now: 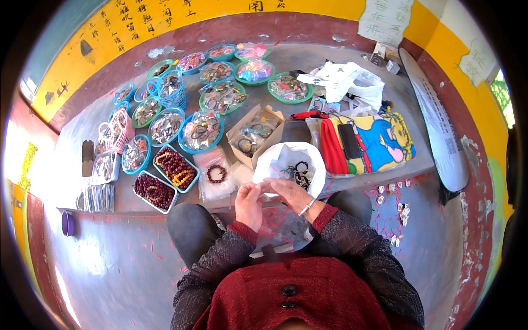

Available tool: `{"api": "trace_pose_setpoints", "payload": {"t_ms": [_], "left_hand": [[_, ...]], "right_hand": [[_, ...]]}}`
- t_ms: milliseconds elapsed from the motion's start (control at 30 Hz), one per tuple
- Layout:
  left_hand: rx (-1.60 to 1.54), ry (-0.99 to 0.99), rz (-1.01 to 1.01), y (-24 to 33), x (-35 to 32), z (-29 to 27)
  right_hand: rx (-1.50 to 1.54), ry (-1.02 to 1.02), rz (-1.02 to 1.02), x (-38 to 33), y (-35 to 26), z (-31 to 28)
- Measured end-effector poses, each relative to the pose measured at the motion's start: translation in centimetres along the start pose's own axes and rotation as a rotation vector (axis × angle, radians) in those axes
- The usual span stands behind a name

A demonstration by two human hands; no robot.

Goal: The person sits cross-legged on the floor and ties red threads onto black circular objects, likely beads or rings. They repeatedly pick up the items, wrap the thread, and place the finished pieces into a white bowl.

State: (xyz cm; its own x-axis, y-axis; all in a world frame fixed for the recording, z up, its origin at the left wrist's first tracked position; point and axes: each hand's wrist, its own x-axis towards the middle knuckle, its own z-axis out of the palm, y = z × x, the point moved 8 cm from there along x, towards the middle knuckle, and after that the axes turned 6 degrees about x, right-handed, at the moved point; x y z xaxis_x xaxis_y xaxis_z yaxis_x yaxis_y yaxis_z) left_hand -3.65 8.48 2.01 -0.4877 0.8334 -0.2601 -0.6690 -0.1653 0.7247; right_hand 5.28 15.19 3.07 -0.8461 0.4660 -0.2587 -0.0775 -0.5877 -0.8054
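Observation:
My left hand (249,208) and my right hand (294,196) meet at the near left rim of a white bag-like container (316,159). The left fingers are closed in a pinch. The right fingers point toward them, also pressed together, with a silver bangle on that wrist. Anything between the fingertips is too small to make out. Inside the container lie dark bracelets (301,175) in a loose heap. Just left of the hands, a dark red bead bracelet (216,174) rests on a stack of clear plastic bags (208,190).
Behind the container stands an open cardboard box (240,144) of bagged bracelets. Baskets of trinkets, including a blue one (201,132), cover the platform's left and back. Two trays (156,191) hold bead strings. A phone (347,141) lies on a colourful folded cloth (385,144) at right.

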Motion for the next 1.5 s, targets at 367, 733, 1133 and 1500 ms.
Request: {"api": "trace_pose_setpoints", "payload": {"t_ms": [367, 733, 1133, 1500], "left_hand": [[0.429, -0.031, 0.094, 2.5, -2.1, 0.6], [0.5, -0.118, -0.072, -0.3, -0.2, -1.8], [0.328, -0.077, -0.194, -0.3, -0.1, -2.4], [0.335, -0.091, -0.199, -0.5, -0.2, -2.1]], "right_hand": [[-0.382, 0.143, -0.167, -1.2, -3.2, -2.7], [-0.524, 0.067, -0.02, -0.7, -0.7, -1.3], [-0.427, 0.106, 0.009, -0.2, 0.3, -2.2], [-0.629, 0.144, -0.125, -0.7, -1.3, -1.8]]}}
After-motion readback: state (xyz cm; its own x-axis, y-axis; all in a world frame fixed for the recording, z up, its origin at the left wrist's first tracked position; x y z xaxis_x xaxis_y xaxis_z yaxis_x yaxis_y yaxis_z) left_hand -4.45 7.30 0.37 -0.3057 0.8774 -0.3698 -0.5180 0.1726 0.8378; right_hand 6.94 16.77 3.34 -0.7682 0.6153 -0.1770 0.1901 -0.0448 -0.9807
